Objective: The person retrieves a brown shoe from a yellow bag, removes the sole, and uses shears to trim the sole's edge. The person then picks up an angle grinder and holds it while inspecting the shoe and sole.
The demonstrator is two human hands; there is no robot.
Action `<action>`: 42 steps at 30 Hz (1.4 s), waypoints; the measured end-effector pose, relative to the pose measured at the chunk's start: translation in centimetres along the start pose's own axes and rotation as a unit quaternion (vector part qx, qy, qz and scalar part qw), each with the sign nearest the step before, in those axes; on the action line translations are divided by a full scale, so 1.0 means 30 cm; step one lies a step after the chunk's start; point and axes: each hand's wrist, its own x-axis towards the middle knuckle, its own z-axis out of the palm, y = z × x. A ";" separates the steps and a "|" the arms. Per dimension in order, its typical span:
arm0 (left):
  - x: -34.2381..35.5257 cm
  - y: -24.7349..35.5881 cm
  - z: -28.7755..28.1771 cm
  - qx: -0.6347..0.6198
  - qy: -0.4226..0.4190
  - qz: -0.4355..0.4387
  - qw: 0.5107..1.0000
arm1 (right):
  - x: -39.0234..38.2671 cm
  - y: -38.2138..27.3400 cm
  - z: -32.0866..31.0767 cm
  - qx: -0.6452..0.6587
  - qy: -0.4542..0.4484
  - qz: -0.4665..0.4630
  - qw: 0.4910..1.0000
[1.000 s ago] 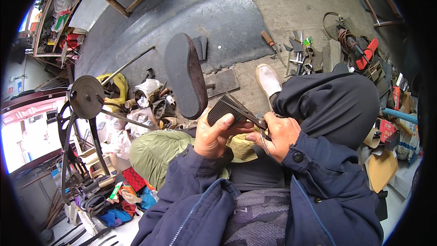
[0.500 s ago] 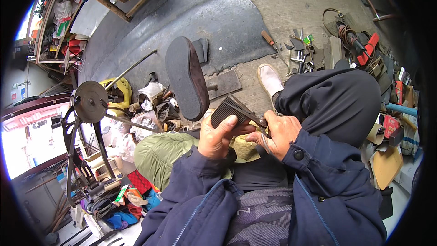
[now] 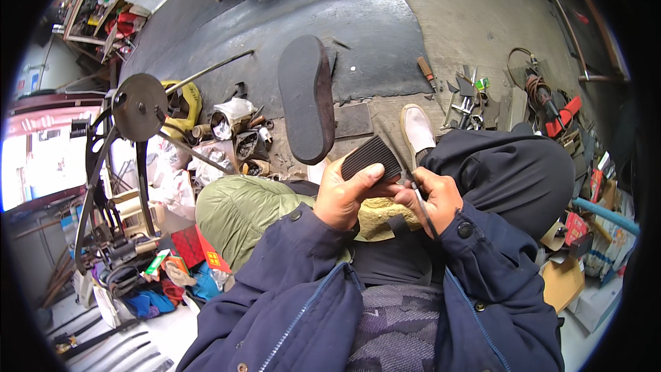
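My left hand grips a black ribbed rubber piece, its thumb pressed on the grooved face. Close beside it, my right hand is closed around a thin, flat, dark knife-like tool, which slants along the fingers. The right fingertips are near the rubber's lower edge; whether they touch it I cannot tell. Under both hands, on my lap, rests a rough yellow block with a small dark scrap on it. Beyond the hands, a dark shoe stands with its sole facing up.
At left stands a black machine with a round wheel, near bags and scraps. A screwdriver, loose hand tools and a corded power tool lie on the floor ahead and right. A flat dark plate lies beyond my hands.
The view has shifted, so the surroundings sit differently. The thin strip along the rubber's edge no longer shows there, and the rubber's ribbed face is turned more toward me.
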 end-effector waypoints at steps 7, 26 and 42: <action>-0.010 0.016 -0.017 -0.027 0.004 -0.022 0.999 | -0.007 0.019 -0.007 0.121 -0.039 0.055 0.990; -0.004 0.008 -0.027 -0.011 -0.002 -0.014 1.000 | -0.023 0.011 -0.001 0.045 -0.093 0.044 0.994; 0.001 0.008 -0.031 -0.026 -0.006 -0.032 0.999 | -0.027 -0.044 -0.001 0.050 -0.092 0.061 0.993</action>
